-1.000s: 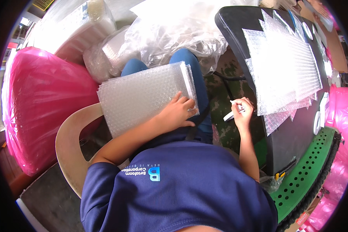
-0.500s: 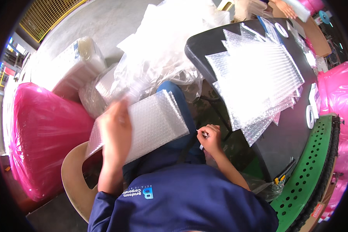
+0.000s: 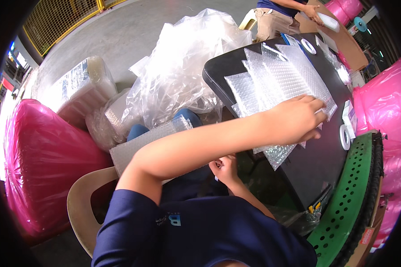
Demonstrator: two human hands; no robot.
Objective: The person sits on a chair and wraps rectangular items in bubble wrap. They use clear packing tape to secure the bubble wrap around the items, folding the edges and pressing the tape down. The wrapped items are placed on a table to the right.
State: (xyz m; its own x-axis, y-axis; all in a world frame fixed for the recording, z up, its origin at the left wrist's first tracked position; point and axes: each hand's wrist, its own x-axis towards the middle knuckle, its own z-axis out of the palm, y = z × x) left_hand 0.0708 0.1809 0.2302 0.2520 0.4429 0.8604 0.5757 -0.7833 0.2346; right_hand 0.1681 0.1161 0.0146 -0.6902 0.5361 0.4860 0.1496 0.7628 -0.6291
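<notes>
One left hand (image 3: pixel 298 119) is being held half-curled over pouches (image 3: pixel 259 85), one right hand (image 3: pixel 227 170) curled, grips unclear; two rolls (image 3: pixel 341 136) are being carried near the table's (image 3: pixel 314 171) edges.

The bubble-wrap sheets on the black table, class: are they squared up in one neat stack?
No, the bubble-wrap sheets lie fanned out on the black table, their corners jutting past one another.

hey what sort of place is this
Likely a packing workshop or warehouse: bubble-wrap pieces lie piled on a black table, a big pink plastic bundle stands left, and yellow mesh fencing shows beyond.
</notes>
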